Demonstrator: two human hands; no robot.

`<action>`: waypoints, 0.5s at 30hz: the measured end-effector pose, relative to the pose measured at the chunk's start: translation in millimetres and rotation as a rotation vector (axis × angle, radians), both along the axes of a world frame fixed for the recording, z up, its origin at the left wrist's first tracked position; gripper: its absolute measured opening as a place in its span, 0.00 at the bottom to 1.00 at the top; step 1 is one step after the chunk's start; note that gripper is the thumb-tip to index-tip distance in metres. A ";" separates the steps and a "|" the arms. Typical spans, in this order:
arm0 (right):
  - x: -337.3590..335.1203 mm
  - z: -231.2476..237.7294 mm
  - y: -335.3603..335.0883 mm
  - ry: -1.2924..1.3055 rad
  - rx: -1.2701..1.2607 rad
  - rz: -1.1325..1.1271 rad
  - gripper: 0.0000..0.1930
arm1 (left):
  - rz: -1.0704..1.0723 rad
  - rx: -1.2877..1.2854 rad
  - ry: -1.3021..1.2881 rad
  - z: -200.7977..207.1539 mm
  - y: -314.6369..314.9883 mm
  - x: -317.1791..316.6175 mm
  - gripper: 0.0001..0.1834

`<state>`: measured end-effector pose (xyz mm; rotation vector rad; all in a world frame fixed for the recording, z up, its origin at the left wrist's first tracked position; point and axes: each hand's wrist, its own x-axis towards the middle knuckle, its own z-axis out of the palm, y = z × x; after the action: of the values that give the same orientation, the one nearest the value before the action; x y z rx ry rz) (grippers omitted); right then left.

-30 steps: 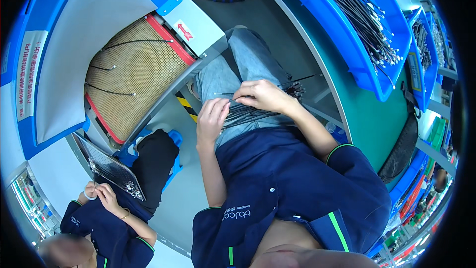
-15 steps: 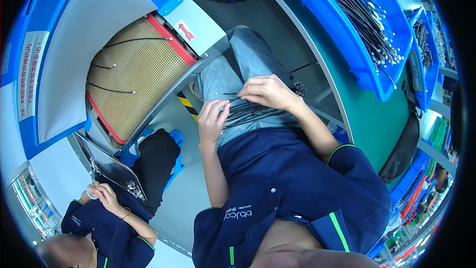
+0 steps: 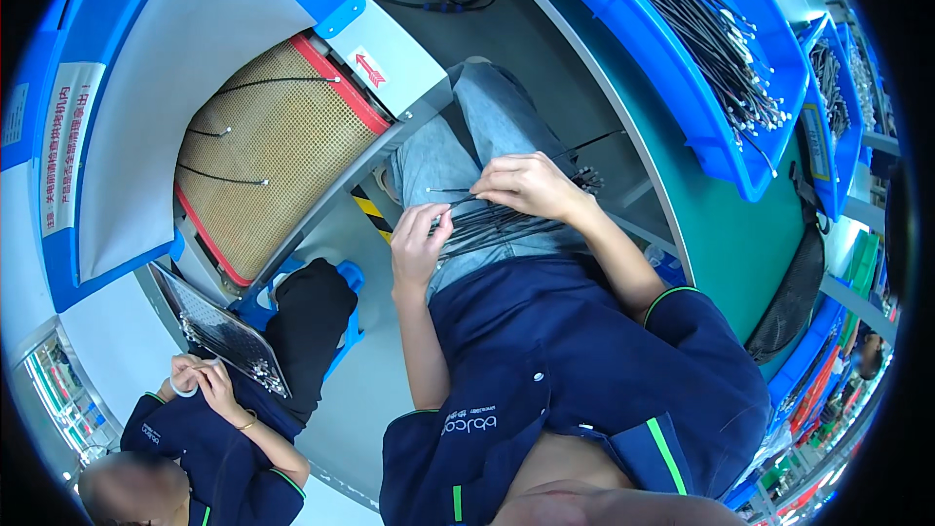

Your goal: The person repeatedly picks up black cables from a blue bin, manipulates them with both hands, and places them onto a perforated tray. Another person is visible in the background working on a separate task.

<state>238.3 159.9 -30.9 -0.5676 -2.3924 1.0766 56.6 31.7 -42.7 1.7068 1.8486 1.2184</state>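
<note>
My right hand (image 3: pixel 531 185) pinches a thin black cable (image 3: pixel 448 191) above my lap. One end with a small pale connector points left out of the fingers, and a black length shows beyond the hand toward the table. Just to the left, my left hand (image 3: pixel 419 239) has thumb and fingertips pressed together. A short dark strand runs from them to the right fingers, too fine to make out fully. Under both hands a bundle of black cables (image 3: pixel 502 227) lies across my thighs, with pale connector ends (image 3: pixel 588 178) beside my right wrist.
At left, a machine's mesh conveyor belt (image 3: pixel 268 141) with red edges carries several black cables. To the right, a green-topped table (image 3: pixel 706 219) bears a blue bin (image 3: pixel 716 141) full of cables. A co-worker (image 3: pixel 219 429) sits lower left by a tray of cables (image 3: pixel 219 326).
My left fingertips have dropped slightly away from the right hand's fingers. The right hand keeps its pinch. The co-worker's hands have shifted a little.
</note>
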 end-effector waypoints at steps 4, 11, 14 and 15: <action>-2.4 2.3 -2.7 -0.012 0.025 -0.004 0.05 | -0.030 0.039 0.031 -1.2 2.2 -1.7 0.10; -4.5 -1.4 -3.6 -0.008 -0.050 0.021 0.05 | -0.076 0.002 0.064 0.7 2.4 -8.5 0.08; -6.5 0.4 -1.1 -0.043 -0.069 0.058 0.06 | -0.070 -0.050 0.092 3.1 0.8 -19.8 0.07; -3.6 0.9 2.9 -0.087 -0.057 0.044 0.06 | -0.059 -0.055 0.106 3.7 1.4 -24.5 0.07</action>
<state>234.7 162.8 -30.0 -0.5954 -2.4668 1.1641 32.1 33.1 -39.0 1.8149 1.8593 1.0629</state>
